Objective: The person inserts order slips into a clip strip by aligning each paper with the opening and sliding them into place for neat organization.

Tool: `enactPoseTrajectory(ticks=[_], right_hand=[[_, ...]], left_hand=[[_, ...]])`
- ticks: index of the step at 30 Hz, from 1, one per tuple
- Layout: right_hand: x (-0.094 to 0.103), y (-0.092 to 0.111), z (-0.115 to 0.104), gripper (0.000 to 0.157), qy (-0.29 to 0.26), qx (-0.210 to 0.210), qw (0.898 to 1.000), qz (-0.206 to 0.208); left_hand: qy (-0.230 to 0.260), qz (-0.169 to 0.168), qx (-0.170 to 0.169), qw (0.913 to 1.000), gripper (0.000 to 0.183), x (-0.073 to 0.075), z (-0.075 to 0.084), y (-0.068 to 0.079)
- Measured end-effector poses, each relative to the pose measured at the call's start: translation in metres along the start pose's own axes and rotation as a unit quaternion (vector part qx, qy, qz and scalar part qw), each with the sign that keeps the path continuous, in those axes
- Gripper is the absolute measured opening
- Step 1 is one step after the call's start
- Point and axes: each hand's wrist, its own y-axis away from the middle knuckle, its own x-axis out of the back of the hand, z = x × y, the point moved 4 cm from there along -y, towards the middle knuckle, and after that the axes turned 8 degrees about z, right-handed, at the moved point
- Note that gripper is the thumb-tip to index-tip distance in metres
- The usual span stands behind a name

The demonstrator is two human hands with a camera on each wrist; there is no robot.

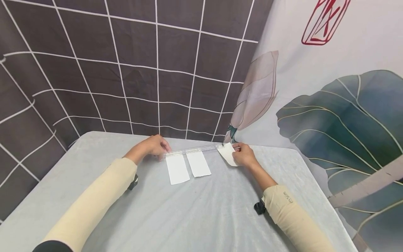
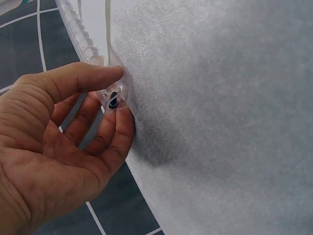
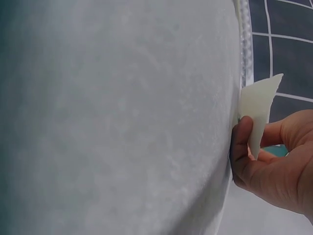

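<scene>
A long clear plastic strip [image 1: 207, 147] with rounded bumps lies near the table's back edge. My left hand [image 1: 156, 145] pinches its left end between thumb and fingertips; a small dark piece [image 2: 113, 100] shows inside that end in the left wrist view. Two white paper slips [image 1: 178, 169] [image 1: 199, 164] extend from the strip toward me, flat on the cloth. At the right end a third paper slip [image 1: 227, 154] is tilted and curved. My right hand [image 1: 244, 154] holds this slip between thumb and fingers. The fingers hide whether they also grip the strip.
A pale grey cloth covers the table [image 1: 176, 217]. Behind it hangs a dark curtain [image 1: 138, 77] with a white grid. To the right is a white curtain with a large leaf print [image 1: 340, 126]. A dark strapped device [image 1: 259, 207] sits on the right wrist.
</scene>
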Motion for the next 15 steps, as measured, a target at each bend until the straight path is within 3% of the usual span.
enactPoseTrajectory(ticks=[7, 13, 15], right_hand=[[-0.002, -0.002, 0.001, 0.049, -0.011, -0.002, 1.000, -0.001], [-0.010, -0.017, 0.016, 0.050, -0.029, 0.010, 1.000, 0.006], [-0.009, -0.013, 0.011, 0.051, -0.033, 0.001, 0.999, 0.000]], left_hand=[[0.003, 0.007, -0.007, 1.0000, 0.051, 0.001, 0.002, 0.001], [0.002, 0.008, -0.009, 0.9999, 0.051, 0.001, 0.000, 0.000], [0.003, 0.007, -0.007, 0.9999, 0.051, 0.000, -0.001, -0.001]])
